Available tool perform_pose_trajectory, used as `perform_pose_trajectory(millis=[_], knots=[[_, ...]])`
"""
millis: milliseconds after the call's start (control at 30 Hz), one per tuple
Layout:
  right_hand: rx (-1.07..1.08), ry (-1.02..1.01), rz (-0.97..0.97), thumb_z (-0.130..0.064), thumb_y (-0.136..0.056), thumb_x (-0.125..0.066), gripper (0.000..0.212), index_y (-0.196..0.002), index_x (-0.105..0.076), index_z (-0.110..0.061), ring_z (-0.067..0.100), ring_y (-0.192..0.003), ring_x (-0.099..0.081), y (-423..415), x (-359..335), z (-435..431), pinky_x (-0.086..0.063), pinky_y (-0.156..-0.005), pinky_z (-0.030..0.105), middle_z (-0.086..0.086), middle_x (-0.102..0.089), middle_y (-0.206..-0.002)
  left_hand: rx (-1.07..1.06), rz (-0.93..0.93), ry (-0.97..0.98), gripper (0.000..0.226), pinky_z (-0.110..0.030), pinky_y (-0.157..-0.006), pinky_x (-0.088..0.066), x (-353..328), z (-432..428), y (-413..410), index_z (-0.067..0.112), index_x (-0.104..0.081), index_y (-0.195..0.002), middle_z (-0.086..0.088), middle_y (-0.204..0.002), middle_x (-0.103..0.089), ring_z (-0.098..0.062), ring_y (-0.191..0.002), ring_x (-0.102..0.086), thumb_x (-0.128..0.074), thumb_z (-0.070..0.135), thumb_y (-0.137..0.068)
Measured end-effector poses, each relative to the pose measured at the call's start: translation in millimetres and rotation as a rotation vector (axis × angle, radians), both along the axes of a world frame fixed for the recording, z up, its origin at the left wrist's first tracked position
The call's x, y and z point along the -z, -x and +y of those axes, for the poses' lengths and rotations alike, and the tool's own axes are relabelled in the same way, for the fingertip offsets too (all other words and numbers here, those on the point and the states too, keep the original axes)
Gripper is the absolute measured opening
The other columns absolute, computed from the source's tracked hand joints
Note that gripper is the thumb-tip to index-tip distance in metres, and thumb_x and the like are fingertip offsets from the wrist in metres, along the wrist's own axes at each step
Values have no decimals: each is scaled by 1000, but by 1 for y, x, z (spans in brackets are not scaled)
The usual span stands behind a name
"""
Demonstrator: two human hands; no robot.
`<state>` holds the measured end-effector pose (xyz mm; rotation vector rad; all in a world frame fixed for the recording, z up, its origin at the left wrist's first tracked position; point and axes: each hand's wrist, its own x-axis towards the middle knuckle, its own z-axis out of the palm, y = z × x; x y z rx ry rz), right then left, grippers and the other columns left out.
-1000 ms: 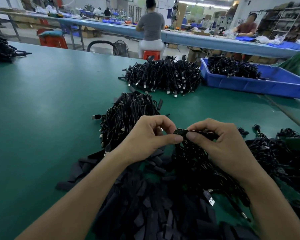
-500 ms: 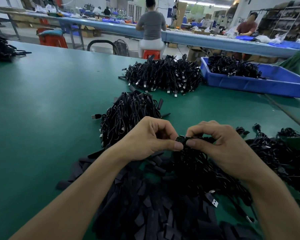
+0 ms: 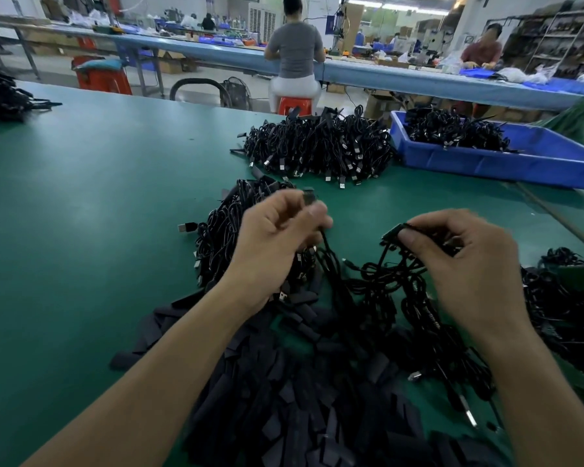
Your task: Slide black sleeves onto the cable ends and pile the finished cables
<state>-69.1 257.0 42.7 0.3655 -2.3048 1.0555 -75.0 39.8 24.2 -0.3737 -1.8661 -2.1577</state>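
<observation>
Nearest, a heap of flat black sleeves (image 3: 284,399) lies on the green matted tabletop (image 3: 98,214). Above it, the left hand (image 3: 277,241) pinches one blurred end of a thin black cable (image 3: 329,254). The right hand (image 3: 462,261) pinches the other end, hands apart. Beyond: near cable pile (image 3: 223,224), far cable pile (image 3: 317,146), blue plastic bin (image 3: 503,163), long blue bench (image 3: 216,55) with seated workers.

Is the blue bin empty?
No, the bin holds a heap of cables at its left end.
</observation>
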Motion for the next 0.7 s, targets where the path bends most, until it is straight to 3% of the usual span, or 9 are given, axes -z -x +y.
perform_pose_trajectory(millis=[67, 133, 200, 300, 367, 467, 533, 633, 700], knots=[[165, -62, 76, -24, -85, -76, 11, -95, -75, -25, 23, -87, -59, -2, -2, 1, -45, -75, 32, -6, -61, -85, -49, 70, -155, 19, -36, -83, -60, -7, -2, 1, 13, -61, -97, -4, -91, -74, -23, -89, -72, -62, 28, -86], [277, -134, 101, -24, -86, -76, 19, -104, -77, -17, 21, -82, -54, -4, -5, 1, -40, -72, 29, 1, -54, -83, -138, 171, -213, 9, -28, -74, -58, -15, -4, -1, 14, -60, -97, -2, -83, -73, -18, -74, -71, -62, 22, -92], [282, -205, 82, -20, -89, -74, 27, -115, -74, -17, 8, -67, -47, -8, -8, -4, -35, -64, 18, -3, -50, -74, -275, 267, -144, 3, -19, -60, -52, -20, -6, -3, 17, -64, -95, 6, -70, -68, -8, -56, -60, -64, 15, -95], [143, -225, 16, -20, -88, -74, 35, -123, -70, -22, 7, -55, -55, -20, -15, -20, -36, -56, 2, -15, -54, -60, -443, 338, 32, 15, -21, -46, -35, -25, -7, -5, 28, -70, -92, 14, -63, -60, -5, -51, -44, -65, 14, -96], [22, -217, -42, -26, -89, -72, 34, -122, -69, -26, -4, -66, -62, -26, -16, -31, -45, -59, 1, -20, -62, -66, -478, 346, 156, 15, -21, -48, -26, -25, -8, -7, 29, -72, -97, 21, -61, -57, -2, -52, -38, -64, 16, -98], [-205, -326, -314, -31, -94, -65, 27, -120, -65, -39, -4, -63, -66, -31, -14, -45, -59, -64, 19, -16, -70, -85, -544, 285, 373, 18, -7, -50, -30, -25, -9, -8, 19, -74, -109, 27, -59, -59, 3, -49, -44, -59, 23, -101], [-354, -438, -499, -22, -97, -61, 34, -120, -60, -48, 4, -65, -69, -34, -10, -51, -61, -66, 28, -12, -69, -93, -555, 209, 486, 25, -8, -61, -39, -26, -9, -9, 19, -71, -120, 18, -82, -69, 2, -65, -58, -56, 27, -102], [-436, -614, -537, -19, -99, -56, 55, -131, -45, -63, 11, -55, -60, -33, -5, -57, -57, -61, 33, -9, -68, -95, -518, 81, 615, 37, -29, -95, -46, -28, -9, -12, 23, -57, -140, -6, -111, -71, -20, -104, -64, -52, 28, -103], [-479, -656, -581, -22, -99, -58, 56, -133, -42, -65, 9, -47, -46, -33, -1, -61, -44, -51, 26, -10, -58, -79, -493, 62, 641, 42, -37, -99, -47, -28, -9, -13, 22, -51, -145, -15, -116, -69, -29, -109, -63, -50, 23, -104]])
